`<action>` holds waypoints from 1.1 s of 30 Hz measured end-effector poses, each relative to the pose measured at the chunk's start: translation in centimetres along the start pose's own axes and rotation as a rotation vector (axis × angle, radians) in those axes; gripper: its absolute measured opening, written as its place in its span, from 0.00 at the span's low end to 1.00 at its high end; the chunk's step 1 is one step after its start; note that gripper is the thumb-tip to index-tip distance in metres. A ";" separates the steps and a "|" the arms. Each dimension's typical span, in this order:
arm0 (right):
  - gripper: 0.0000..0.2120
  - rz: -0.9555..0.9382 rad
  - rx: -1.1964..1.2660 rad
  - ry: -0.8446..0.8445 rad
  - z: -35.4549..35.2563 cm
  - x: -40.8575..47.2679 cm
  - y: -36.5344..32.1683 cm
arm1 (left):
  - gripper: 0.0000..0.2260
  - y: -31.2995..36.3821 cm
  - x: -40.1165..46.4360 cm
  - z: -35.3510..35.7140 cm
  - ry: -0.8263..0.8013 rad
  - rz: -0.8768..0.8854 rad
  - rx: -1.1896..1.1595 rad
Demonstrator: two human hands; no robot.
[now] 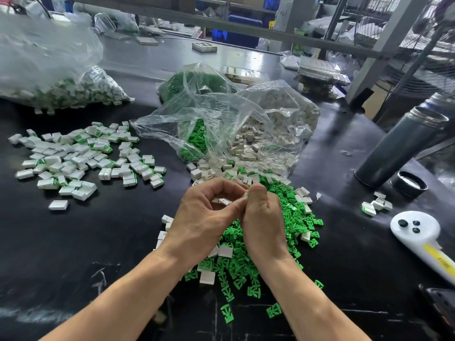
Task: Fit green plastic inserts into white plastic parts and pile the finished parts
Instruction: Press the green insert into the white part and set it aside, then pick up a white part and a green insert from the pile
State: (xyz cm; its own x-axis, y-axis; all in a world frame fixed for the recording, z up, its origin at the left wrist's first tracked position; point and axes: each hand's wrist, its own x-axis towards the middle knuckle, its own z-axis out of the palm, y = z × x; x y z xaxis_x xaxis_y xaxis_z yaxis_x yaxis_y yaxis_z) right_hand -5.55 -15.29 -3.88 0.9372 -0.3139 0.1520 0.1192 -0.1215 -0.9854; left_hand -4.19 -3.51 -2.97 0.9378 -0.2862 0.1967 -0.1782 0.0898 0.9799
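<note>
My left hand and my right hand meet over a heap of loose green inserts on the black table. My left fingers curl round a small white part. My right thumb and fingers pinch at its right end; what they grip is hidden. Loose white parts lie just beyond my hands. A spread pile of finished white-and-green parts lies to the left.
An open clear bag of green inserts and white parts lies behind my hands. A big bag of finished parts sits far left. A grey flask, its lid, a few parts and a white handle occupy the right.
</note>
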 end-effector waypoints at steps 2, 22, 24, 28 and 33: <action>0.24 0.002 0.002 -0.005 0.0 -0.1 -0.2 | 0.02 -0.1 0.0 0.0 -0.001 0.000 -0.001; 0.20 -0.096 -0.091 0.006 -1.6 -0.1 0.0 | 0.04 0.3 0.4 -1.1 0.094 0.018 0.107; 0.13 -0.162 -0.081 -0.009 -2.2 0.0 -0.1 | 0.04 0.3 0.4 -1.5 0.099 0.025 0.139; 0.04 -0.230 -0.141 -0.076 -2.4 -0.1 -0.2 | 0.04 0.3 0.3 -1.6 0.089 0.038 0.149; 0.02 -0.260 -0.168 -0.041 -2.5 -0.1 -0.1 | 0.04 0.2 0.4 -1.5 0.075 0.043 0.156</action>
State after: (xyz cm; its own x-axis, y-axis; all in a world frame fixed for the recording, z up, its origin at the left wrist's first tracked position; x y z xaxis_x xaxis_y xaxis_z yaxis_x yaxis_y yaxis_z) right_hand -6.54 -17.62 -3.57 0.8952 -0.2145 0.3907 0.3037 -0.3480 -0.8870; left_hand -3.36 -2.14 -2.72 0.9469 -0.2130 0.2408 -0.2568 -0.0502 0.9652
